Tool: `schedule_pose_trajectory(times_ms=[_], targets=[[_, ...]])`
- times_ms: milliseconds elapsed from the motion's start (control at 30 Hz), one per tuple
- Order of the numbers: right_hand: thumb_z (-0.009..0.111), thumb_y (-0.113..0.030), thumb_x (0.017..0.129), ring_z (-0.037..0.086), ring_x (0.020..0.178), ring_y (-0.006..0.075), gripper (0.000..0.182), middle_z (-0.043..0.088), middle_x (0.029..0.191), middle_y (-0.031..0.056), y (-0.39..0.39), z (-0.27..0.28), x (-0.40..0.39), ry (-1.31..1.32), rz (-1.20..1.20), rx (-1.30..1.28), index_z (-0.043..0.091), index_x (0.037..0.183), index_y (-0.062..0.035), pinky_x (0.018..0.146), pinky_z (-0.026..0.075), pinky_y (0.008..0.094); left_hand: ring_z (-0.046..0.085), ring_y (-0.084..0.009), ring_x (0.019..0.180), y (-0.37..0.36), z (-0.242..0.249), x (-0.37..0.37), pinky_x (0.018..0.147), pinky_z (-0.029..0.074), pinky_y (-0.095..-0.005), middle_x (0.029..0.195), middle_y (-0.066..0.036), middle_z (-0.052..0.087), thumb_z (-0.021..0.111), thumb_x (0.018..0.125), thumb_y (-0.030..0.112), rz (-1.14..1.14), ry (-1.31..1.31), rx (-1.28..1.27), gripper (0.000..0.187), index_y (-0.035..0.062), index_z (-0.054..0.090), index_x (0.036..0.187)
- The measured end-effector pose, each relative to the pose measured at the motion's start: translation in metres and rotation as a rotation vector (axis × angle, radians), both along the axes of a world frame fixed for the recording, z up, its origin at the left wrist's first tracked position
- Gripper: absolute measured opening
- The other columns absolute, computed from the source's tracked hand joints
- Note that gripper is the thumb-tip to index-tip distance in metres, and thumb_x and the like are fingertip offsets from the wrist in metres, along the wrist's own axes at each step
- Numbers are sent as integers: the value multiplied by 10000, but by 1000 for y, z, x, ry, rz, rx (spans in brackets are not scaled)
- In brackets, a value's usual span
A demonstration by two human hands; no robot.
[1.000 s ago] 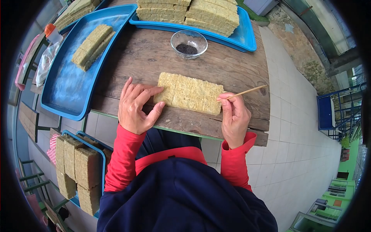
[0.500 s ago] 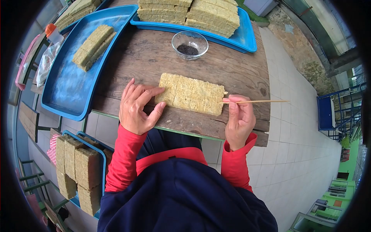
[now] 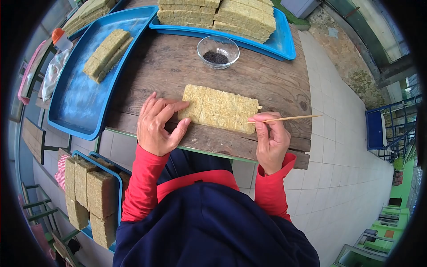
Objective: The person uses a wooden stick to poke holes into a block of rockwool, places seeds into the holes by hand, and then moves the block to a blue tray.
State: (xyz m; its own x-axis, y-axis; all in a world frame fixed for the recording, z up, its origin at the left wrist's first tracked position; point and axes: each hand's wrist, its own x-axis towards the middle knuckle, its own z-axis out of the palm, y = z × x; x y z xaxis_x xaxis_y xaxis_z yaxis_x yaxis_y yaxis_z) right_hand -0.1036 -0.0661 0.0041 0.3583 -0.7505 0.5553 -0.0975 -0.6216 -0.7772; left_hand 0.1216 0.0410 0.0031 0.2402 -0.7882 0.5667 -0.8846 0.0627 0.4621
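A yellowish rockwool slab (image 3: 222, 109), scored into small blocks, lies flat on the wooden table (image 3: 151, 66). At its left end is my left hand (image 3: 160, 122), fingers apart, with the index fingertip and thumb touching the slab's edge. My right hand (image 3: 273, 140) pinches a thin wooden skewer (image 3: 298, 118) by the slab's right end. One tip of the skewer is at the slab's surface and the pointed end sticks out to the right. Beyond the slab stands a glass bowl (image 3: 218, 44) with small black seeds (image 3: 215, 57) in its bottom.
A blue tray (image 3: 71, 107) at the left holds rockwool strips (image 3: 108, 55). Behind the bowl, another blue tray (image 3: 282, 40) carries stacked slabs (image 3: 244, 20). More rockwool blocks (image 3: 100, 191) stand in a lower tray at my left. The table's right edge drops to a tiled floor (image 3: 338, 155).
My right hand has moved slightly left with the skewer, so its tip reaches farther over the slab. My left hand and the slab stay nearly where they were.
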Motion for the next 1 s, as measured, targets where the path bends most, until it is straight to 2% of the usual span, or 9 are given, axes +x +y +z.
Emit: schedule_pose_trajectory(times_ms=[267,433,1000], targets=[[627,-36,882,625,775,186,46,648,860,76,1,1,0,3,-4,46,649,920,-21,679,494,277,621,-316,930,0,0,0,1028,374,-496,913,-111,667,695,718,280,-2,3,3,336,62,696,972],[637,-30,868,597,728,187,49,642,851,77,-1,0,0,40,-2,-36,661,910,-28,651,480,281,620,-317,927,0,0,0,1021,380,-490,910,-115,665,695,719,281,-7,6,0,338,58,694,974],[655,-31,853,582,686,168,75,626,828,71,-1,4,1,107,-12,-44,687,920,-41,615,463,275,619,-326,897,0,1,-1,990,415,-464,924,-134,665,689,735,270,-13,26,5,329,41,690,971]])
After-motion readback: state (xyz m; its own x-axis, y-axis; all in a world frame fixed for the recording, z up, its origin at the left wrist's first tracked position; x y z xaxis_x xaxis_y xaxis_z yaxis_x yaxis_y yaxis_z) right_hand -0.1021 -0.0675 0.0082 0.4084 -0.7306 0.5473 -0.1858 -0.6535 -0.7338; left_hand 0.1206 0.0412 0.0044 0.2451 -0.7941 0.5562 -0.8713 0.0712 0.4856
